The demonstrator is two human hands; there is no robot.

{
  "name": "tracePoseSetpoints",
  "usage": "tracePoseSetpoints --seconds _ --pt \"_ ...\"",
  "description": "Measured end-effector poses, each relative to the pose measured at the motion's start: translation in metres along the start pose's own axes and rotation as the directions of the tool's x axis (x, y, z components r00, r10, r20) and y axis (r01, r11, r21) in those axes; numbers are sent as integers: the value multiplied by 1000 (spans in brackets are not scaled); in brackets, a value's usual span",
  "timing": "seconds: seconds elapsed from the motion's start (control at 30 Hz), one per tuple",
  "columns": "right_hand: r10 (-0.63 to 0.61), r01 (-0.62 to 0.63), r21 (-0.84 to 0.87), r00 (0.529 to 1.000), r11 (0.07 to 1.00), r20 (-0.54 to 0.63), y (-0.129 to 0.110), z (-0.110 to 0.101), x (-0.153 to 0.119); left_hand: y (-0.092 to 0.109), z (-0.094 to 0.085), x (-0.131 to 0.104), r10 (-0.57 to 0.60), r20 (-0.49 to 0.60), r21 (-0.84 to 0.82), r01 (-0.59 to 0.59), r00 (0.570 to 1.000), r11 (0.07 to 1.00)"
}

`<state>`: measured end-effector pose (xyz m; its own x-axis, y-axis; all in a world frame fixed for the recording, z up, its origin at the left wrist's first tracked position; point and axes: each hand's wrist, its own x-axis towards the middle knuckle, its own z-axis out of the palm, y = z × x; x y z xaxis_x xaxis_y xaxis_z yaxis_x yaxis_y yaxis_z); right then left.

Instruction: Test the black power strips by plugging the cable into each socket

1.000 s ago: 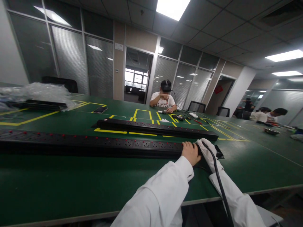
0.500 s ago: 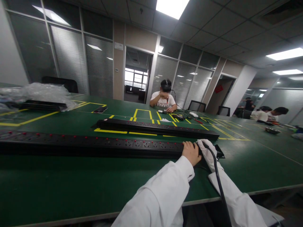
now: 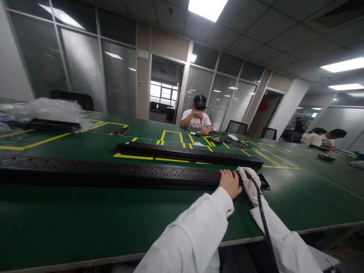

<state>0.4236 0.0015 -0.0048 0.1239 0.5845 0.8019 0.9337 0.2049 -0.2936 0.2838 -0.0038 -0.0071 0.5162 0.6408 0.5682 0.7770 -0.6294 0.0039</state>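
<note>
A long black power strip (image 3: 159, 176) with red buttons lies across the green table, its left end running out of view. My bare left hand (image 3: 230, 184) is wrapped over it near the right end, fingers on the far side. My right hand (image 3: 250, 184), in a white glove, is closed at the strip's very end, and what it pinches is hidden. A thick black cable (image 3: 261, 208) comes from that end and passes over the gloved hand down to the lap. A small black flap-like piece (image 3: 264, 182) shows just right of the glove.
Behind lies a second black power strip (image 3: 187, 153). Yellow tape (image 3: 172, 132) marks the green table (image 3: 99, 223). At left are plastic wrapping (image 3: 54, 112) and a phone (image 3: 121, 131). A person (image 3: 196, 117) sits opposite by tangled cables; others sit far right.
Almost nothing differs. The power strip and both hands stay in place, with only a very slight shift of the gloved fingers and the cable.
</note>
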Motion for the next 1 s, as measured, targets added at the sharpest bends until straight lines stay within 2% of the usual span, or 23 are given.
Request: tracePoseSetpoints --seconds 0.63,1.0 --pt "-10 10 -36 1000 999 -1 -3 -2 1 1 4 2 -9 -2 1 9 1000 1000" --pt "-111 112 -22 992 993 54 -6 -9 5 0 1 2 -4 11 -11 4 1000 1000"
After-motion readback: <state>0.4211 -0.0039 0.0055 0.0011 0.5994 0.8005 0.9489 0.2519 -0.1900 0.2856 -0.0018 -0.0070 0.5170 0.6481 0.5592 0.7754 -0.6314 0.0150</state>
